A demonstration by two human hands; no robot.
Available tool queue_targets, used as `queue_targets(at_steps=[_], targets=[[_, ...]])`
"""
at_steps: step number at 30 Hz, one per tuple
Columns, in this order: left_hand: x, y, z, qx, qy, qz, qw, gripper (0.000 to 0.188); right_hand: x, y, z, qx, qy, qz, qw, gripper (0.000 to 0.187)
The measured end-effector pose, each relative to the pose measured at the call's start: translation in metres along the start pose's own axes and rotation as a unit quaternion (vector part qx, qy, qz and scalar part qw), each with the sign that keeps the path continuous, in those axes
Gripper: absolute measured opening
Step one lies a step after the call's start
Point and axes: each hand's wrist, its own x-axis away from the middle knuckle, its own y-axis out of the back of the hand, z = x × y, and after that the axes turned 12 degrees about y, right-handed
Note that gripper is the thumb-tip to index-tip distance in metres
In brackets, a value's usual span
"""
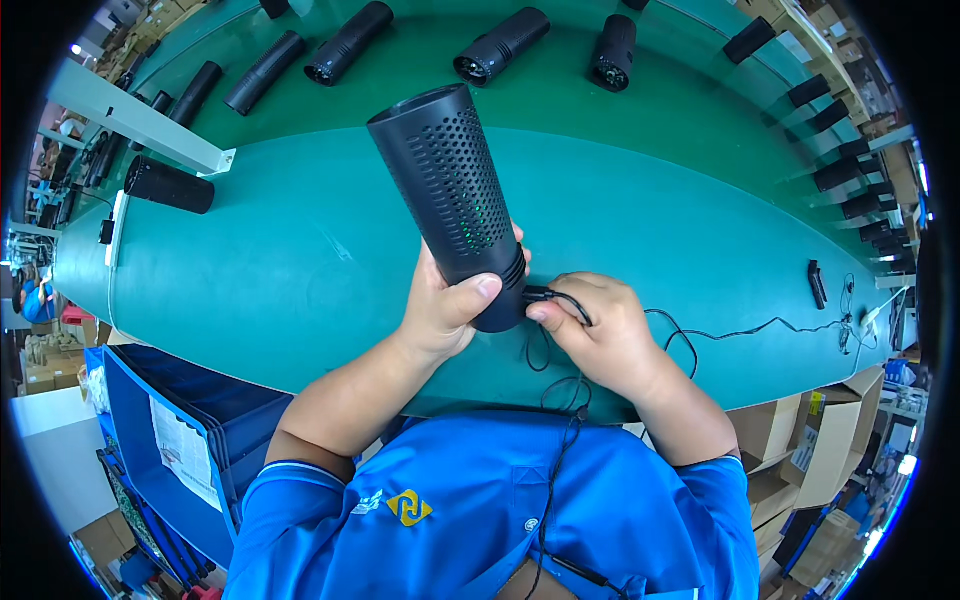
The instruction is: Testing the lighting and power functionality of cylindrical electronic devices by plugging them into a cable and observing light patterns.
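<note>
Head view: blue shirt (430, 460) nearest. Above it, right hand (605, 325) pinches a black plug (537, 294), thumb and forefinger together on it, at the lower side of the cylinder (450, 190). Cord (582, 308) loops back off the plug; the slack seems to leave the wrist free to turn.

Left hand (440, 305) is clamped around the cylinder's lower part, thumb across the front; presumably a brace against the plug's push, with the base side turned toward the right hand. Cylinder is above the near part of the table (300, 250); whether its base touches, cannot tell. Long axis slants: base toward the person and right, open end away and left, probably raised. Green glints behind the perforations.

Farther: similar cylinders (502, 47) lie along a darker green strip (560, 110), their axes variously angled.
</note>
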Motion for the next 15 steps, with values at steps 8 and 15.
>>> queue_targets(at_steps=[8, 15], targets=[[-0.014, -0.025, -0.019, 0.208, 0.107, 0.023, 0.972, 0.067, -0.007, 0.039, -0.045, -0.177, -0.038, -0.004, 0.984, 0.017], [-0.017, -0.007, -0.013, -0.123, 0.037, -0.08, 0.988, 0.076, -0.002, 0.024, -0.058, 0.179, 0.046, -0.135, 0.973, 0.034]])
